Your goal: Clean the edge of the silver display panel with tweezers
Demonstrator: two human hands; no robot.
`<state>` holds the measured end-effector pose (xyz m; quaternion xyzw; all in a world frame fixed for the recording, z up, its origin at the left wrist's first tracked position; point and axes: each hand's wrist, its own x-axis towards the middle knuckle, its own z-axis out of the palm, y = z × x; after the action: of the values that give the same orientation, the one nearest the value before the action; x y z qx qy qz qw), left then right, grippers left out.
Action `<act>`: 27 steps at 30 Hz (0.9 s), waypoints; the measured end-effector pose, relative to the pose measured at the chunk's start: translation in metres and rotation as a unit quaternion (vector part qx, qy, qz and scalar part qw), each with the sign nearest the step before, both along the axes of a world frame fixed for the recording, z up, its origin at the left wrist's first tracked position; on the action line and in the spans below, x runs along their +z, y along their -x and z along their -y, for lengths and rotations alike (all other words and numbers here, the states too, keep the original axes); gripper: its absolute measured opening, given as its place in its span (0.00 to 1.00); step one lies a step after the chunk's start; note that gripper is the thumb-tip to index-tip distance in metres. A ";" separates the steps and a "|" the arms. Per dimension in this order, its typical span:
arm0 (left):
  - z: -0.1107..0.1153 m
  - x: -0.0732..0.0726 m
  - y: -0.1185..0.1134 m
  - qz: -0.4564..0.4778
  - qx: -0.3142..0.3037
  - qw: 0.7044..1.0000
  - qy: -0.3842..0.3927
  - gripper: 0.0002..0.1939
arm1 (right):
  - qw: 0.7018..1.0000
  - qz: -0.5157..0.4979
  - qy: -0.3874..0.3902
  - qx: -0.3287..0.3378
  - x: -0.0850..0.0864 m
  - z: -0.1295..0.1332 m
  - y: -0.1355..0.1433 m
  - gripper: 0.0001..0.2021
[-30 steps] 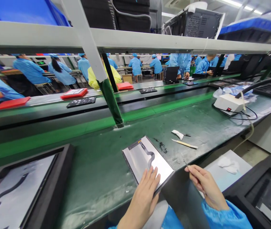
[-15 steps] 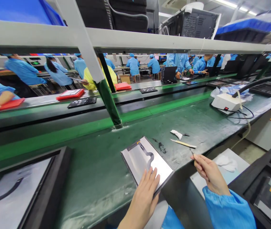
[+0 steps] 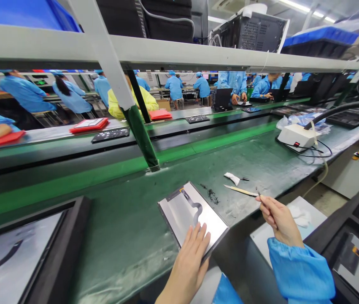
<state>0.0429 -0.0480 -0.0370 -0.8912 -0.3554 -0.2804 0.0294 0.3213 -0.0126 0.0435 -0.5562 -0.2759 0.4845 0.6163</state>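
Observation:
A flat display panel (image 3: pixel 174 211) with a silvery back and a curved grey ribbon cable (image 3: pixel 195 206) lies at the front edge of the green bench. My left hand (image 3: pixel 195 249) rests on its near part, fingers stretched out flat. Right of the panel, my right hand (image 3: pixel 276 215) is closed in a pinch around a thin dark tool (image 3: pixel 258 191), its tip pointing up and away; its exact kind is too small to tell. Close by that tip lies a pale-handled craft knife (image 3: pixel 241 191). Black scraps (image 3: pixel 210 194) are scattered beside the panel, and a white wrapped piece (image 3: pixel 231 178) sits behind the knife.
Black trays with similar panels stand at left (image 3: pixel 78 236) and lower right (image 3: pixel 317 249). A slanted post (image 3: pixel 143 139) rises from the bench behind the panel. A white box (image 3: pixel 298 136) with a black hose sits farther right. Several people in blue work across the conveyor (image 3: pixel 179 131).
My right hand has tilted the thin tool's tip upward and slightly right. My left hand stays flat on the panel. The whole view has shifted slightly.

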 end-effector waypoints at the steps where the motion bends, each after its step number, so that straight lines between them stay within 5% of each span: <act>1: 0.000 0.000 0.000 -0.002 0.000 1.000 0.000 0.25 | 1.000 0.000 -0.001 -0.003 0.000 -0.001 0.000 0.25; 20: -0.002 -0.001 0.000 -0.003 -0.003 1.000 -0.021 0.23 | 0.998 0.024 -0.044 -0.041 0.010 -0.008 -0.016 0.25; 27: 0.000 0.004 0.001 -0.012 -0.005 1.000 -0.025 0.21 | 0.987 0.148 -0.059 0.026 0.008 -0.006 -0.006 0.21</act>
<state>0.0423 -0.0479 -0.0332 -0.8952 -0.3432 -0.2791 0.0545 0.3272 -0.0061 0.0518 -0.5773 -0.4068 0.3958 0.5870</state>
